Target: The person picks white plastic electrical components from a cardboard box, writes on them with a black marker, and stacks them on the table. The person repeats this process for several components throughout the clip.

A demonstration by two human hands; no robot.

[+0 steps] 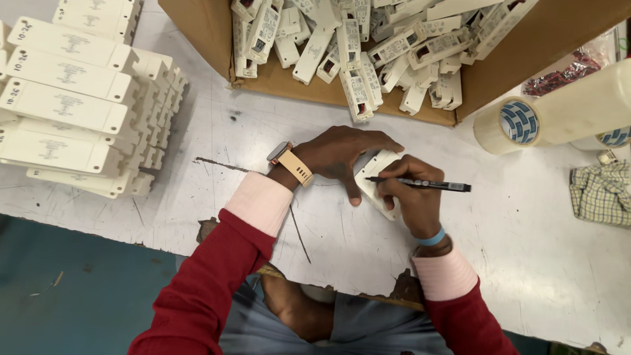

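At the far left of the scuffed white counter (197, 131) stood a neat stack of white plastic cases (72, 105), long and flat, laid in overlapping rows with hand-marked ends. Right of it, at the far edge, an open cardboard box (210, 33) held a loose heap of the same white cases (355, 46), tumbled at all angles. In the middle, near the person, the left hand (338, 154), with a tan-strapped watch on its wrist, lay flat over one white case (378, 167) and pinned it to the counter, fingers spread and thumb reaching down beside it. Just right of that, the right hand (411, 197), a blue band at the wrist, was closed around a black pen (420, 185) whose tip touched the case's upper face; the pen's barrel pointed off to the right. The step in hand appeared to be marking that single case, which sat between the two hands, well apart from both the stack and the box. Finishing it would seem to call for a steady hold by the left hand so the case did not slide under the pen. Farther right lay rolls of clear packing tape (519, 121), with a checked cloth (601, 194) near them.
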